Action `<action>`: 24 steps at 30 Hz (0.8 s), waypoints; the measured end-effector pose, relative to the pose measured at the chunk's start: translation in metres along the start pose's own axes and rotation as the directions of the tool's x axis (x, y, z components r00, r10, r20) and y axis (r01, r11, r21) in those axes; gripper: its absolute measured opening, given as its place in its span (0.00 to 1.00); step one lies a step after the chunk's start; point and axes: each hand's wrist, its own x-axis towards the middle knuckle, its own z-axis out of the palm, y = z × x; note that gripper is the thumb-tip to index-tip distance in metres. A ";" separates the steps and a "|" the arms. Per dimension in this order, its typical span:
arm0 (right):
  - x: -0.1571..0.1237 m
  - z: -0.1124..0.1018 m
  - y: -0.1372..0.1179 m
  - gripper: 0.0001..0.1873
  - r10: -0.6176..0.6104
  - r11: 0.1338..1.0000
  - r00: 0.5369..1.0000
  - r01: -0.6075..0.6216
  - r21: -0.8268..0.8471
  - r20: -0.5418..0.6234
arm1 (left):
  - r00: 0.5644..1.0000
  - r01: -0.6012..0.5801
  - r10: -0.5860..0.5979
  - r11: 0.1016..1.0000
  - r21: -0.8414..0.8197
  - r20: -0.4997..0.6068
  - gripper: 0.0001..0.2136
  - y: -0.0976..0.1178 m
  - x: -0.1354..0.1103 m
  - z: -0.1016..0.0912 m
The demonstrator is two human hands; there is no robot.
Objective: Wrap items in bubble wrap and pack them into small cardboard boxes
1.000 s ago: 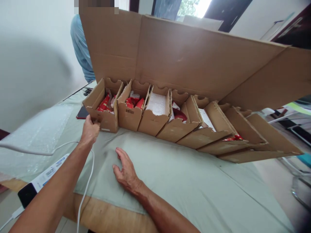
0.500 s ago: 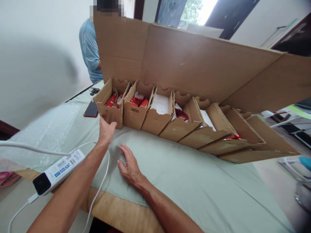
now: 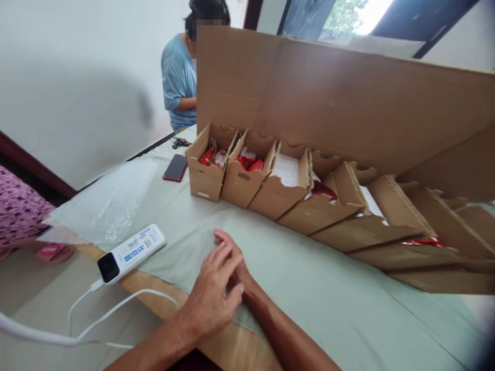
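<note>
Boxes (image 3: 270, 195) beyond both hands, their row slanting from far left to nearer right.
Head view: right hand (image 3: 243, 268), fingers outstretched, lies nearer, partly behind the loosely curled left hand (image 3: 209, 293); neither visibly holds anything.

This seems a plain room used as an improvised packing or sorting workspace; whether in a home or small business is unclear. Signs are the wood-edged table under pale green cloth (image 3: 309, 273), the row of 7 open-topped brown cardboard bins (image 3: 319, 214), some holding red items, and the clear bubble-wrap sheet (image 3: 116, 203). Around them are a bare white wall (image 3: 62, 51) and pale floor tiles (image 3: 23, 299).
</note>
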 end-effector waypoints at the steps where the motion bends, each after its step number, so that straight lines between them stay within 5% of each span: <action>1: 0.003 -0.004 -0.002 0.26 0.032 0.999 0.999 -0.032 0.037 0.010 | 1.000 0.005 -0.003 0.999 0.053 -0.023 0.26 -0.004 -0.012 0.003; 8: 0.032 -0.027 -0.030 0.18 0.141 0.990 0.972 -0.136 -0.039 0.189 | 0.994 0.032 -0.013 0.983 0.180 -0.106 0.32 -0.053 -0.041 0.023; 14: 0.037 -0.024 -0.037 0.15 0.145 0.987 0.971 -0.129 -0.095 0.189 | 0.980 0.004 0.058 0.951 0.310 -0.191 0.36 -0.072 -0.053 0.044; 20: -0.004 -0.017 -0.046 0.14 0.111 0.980 0.992 -0.100 -0.172 0.055 | 0.964 -0.140 0.199 0.944 0.298 -0.175 0.32 -0.080 -0.055 0.039; 24: -0.059 -0.038 -0.067 0.14 0.120 0.970 0.991 -0.103 -0.218 0.064 | 0.937 -0.271 0.320 0.917 0.294 -0.136 0.27 -0.108 -0.052 0.038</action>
